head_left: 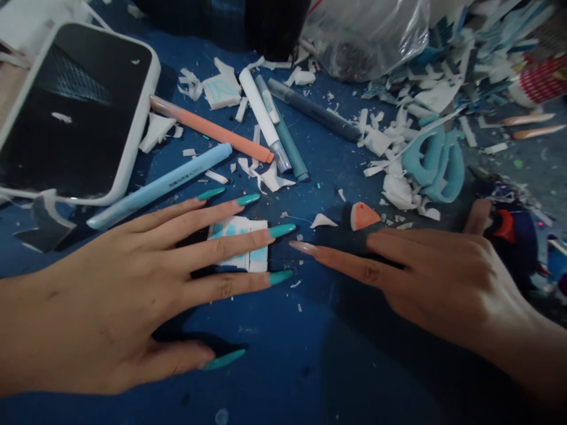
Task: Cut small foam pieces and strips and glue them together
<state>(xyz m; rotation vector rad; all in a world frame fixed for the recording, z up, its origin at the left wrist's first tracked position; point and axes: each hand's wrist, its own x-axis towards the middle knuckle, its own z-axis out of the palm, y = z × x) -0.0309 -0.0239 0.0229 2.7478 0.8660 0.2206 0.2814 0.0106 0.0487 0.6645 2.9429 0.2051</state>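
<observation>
Two hands, left hand (133, 289) flat on one paper piece (241, 242), five pens (248, 127)

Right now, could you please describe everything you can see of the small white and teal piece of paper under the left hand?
The paper piece is small, roughly rectangular and white, with teal patches or strokes on its upper face. It looks like thin cut paper or card and lies flat on the blue table. The left hand is spread over it, fingers covering its left part, so only the right portion shows between them. The right hand points toward it with one finger but stays apart.
</observation>
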